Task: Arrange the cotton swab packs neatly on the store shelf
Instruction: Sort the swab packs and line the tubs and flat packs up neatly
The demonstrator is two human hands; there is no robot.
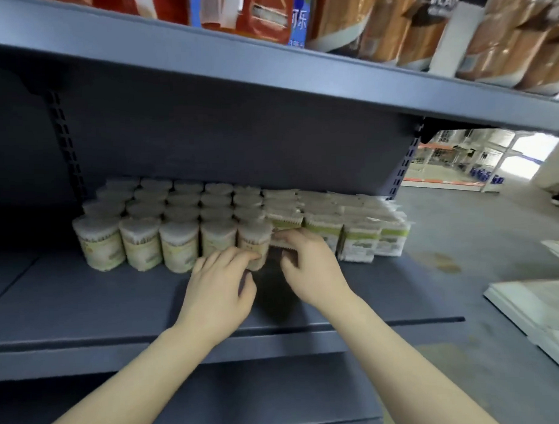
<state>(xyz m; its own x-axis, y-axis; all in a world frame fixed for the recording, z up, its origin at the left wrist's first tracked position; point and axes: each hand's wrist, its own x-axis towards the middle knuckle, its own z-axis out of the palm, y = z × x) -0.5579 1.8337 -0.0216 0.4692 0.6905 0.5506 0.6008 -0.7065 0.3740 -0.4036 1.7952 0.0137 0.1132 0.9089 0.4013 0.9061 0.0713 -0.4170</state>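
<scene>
Several round tubs of cotton swabs (178, 244) stand in rows at the back of the grey shelf (85, 301). To their right stand several flat green-labelled swab packs (358, 237). My left hand (220, 287) curls its fingers round the rightmost front tub (255, 238). My right hand (308, 268) grips the front flat pack (283, 234) beside that tub. The lower part of that pack is hidden behind my fingers.
The shelf above (267, 76) carries bagged goods and wrapped rolls (392, 20). The shelf's right end stops near the upright (403, 169); beyond it lies open floor. White boxes (535, 304) lie on the floor at the right.
</scene>
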